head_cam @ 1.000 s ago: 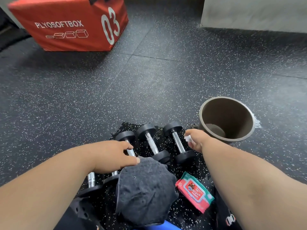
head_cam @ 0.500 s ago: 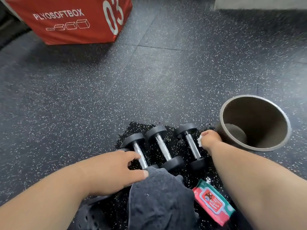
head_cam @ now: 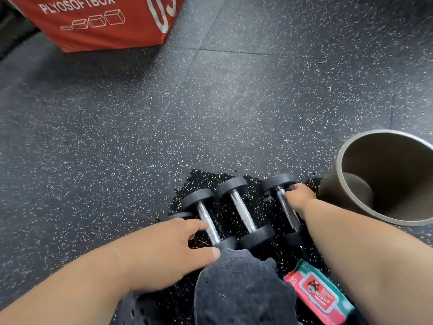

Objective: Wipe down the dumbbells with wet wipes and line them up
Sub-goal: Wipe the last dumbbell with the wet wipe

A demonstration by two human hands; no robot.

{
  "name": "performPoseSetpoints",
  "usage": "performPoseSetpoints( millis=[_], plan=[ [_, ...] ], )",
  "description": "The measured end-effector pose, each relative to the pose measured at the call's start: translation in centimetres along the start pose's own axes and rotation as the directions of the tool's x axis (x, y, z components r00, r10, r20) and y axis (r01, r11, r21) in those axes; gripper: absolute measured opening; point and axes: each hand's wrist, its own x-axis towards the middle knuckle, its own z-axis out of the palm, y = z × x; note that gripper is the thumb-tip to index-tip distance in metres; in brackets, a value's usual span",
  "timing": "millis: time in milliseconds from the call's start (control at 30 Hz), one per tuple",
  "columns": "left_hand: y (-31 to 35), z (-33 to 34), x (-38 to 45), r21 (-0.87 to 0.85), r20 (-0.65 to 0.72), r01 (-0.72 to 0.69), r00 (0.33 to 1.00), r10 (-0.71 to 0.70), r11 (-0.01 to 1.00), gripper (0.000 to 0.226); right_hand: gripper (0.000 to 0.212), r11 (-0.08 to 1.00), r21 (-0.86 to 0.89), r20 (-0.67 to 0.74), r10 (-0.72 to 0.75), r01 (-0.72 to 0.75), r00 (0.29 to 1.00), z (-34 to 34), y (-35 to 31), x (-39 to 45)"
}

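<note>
Three black dumbbells with chrome handles lie side by side on a wet dark patch of the rubber floor: the left dumbbell (head_cam: 207, 221), the middle dumbbell (head_cam: 242, 214) and the right dumbbell (head_cam: 278, 184). Another dumbbell head (head_cam: 178, 215) peeks out behind my left hand (head_cam: 168, 252). That hand has its fingers apart, and the index fingertip touches the left dumbbell's handle. My right hand (head_cam: 298, 199) is closed over the right dumbbell's handle. No wipe shows under it. A red and green pack of wet wipes (head_cam: 321, 294) lies by my right forearm.
A brown round bin (head_cam: 346, 151) stands tilted at the right, close to the right dumbbell. A red plyo soft box (head_cam: 105, 22) sits at the far left. Dark grey fabric (head_cam: 241, 289) and a black perforated shoe (head_cam: 138, 310) fill the near edge.
My right hand has gone from beside the right dumbbell, with a white wipe in its fingers, onto the handle. My left hand has reached to the left dumbbell's handle. The view has moved closer.
</note>
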Motion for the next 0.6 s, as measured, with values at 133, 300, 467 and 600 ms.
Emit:
performPoseSetpoints(
  millis=[133, 300, 467, 600],
  plan=[
    [-0.3, -0.3, 0.4, -0.009, 0.007, -0.009, 1.000, 0.009, 1.000, 0.076, 0.046, 0.999, -0.027, 0.151, 0.043, -0.040, 0.988, 1.2, 0.1, 0.7],
    [-0.7, -0.6, 0.2, -0.041, -0.013, -0.038, 0.999, 0.038, 0.998, 0.068, 0.058, 0.980, -0.182, 0.141, 0.110, -0.084, 0.984, 2.7, -0.3, 1.0],
    [-0.8, -0.5, -0.4, -0.011, -0.031, -0.013, 0.999, 0.013, 1.000, 0.072, 0.047, 0.968, -0.233, 0.099, 0.118, -0.092, 0.988, 3.5, -0.1, 1.3],
    [-0.9, -0.4, -1.0, -0.007, -0.044, 0.002, 0.999, -0.002, 1.000, 0.076, 0.030, 0.974, -0.215, 0.108, 0.102, -0.077, 0.989, 3.1, 0.2, 1.1]
  ],
)
